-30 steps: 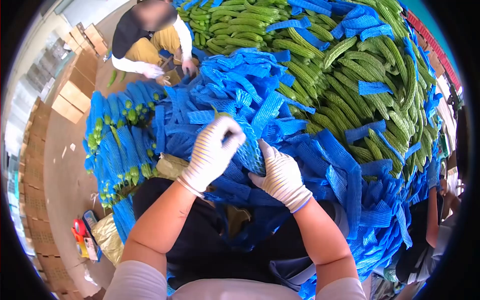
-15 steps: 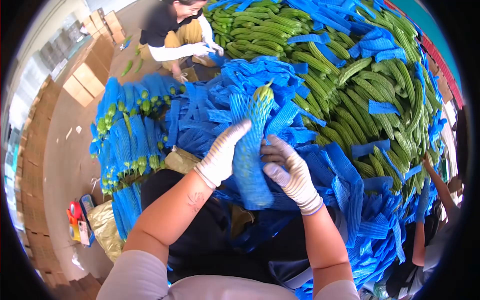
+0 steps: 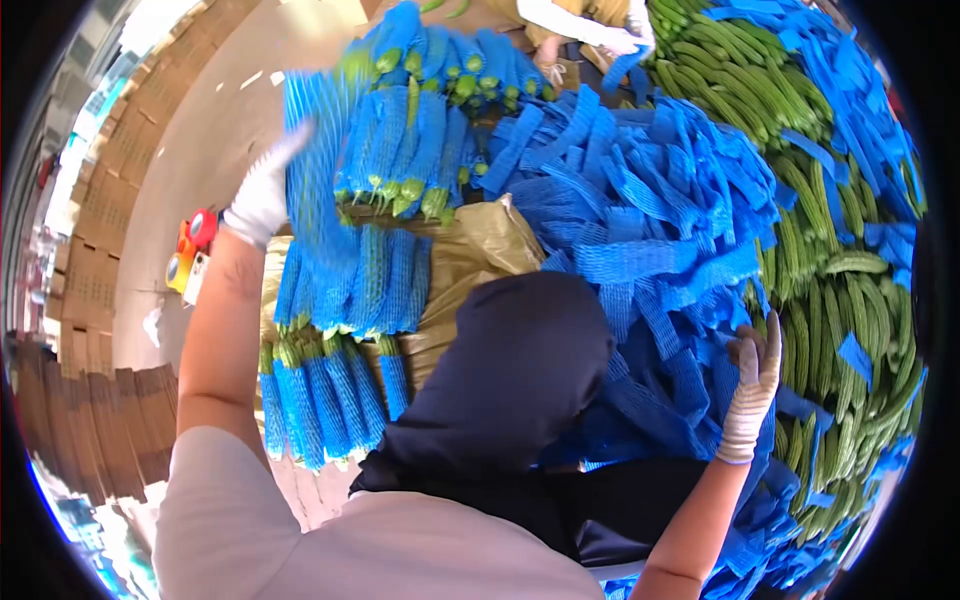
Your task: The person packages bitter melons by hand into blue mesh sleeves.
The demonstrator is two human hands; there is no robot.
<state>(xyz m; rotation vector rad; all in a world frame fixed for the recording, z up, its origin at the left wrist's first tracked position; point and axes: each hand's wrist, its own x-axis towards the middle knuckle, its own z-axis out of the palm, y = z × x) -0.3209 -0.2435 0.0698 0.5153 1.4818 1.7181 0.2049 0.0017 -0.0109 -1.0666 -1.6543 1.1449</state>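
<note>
My left hand [image 3: 266, 192], in a striped white glove, is closed on a long ribbed green gourd in a blue mesh sleeve [image 3: 320, 185]. It is smeared by motion and held upright over the left side of the sleeved gourds. Directly beside it lie rows of sleeved gourds [image 3: 385, 140], their green ends poking out. My right hand [image 3: 752, 385], gloved too, is off to the right with fingers apart and nothing visible in it. It hovers at the border between the loose blue mesh sleeves [image 3: 640, 200] and the heap of bare green gourds [image 3: 850, 300].
Another person's gloved hand [image 3: 622, 42] holds a blue sleeve at the top. Gold sheeting [image 3: 480, 245] lies under the rows. Tape rolls [image 3: 190, 245] sit on the floor at left, near stacked cardboard [image 3: 95, 290]. My dark-clothed knee [image 3: 530, 340] juts into the middle.
My left hand has carried the sleeved gourd leftward, over the rows. My right hand has moved away from it to the right. The view has turned left and down.
</note>
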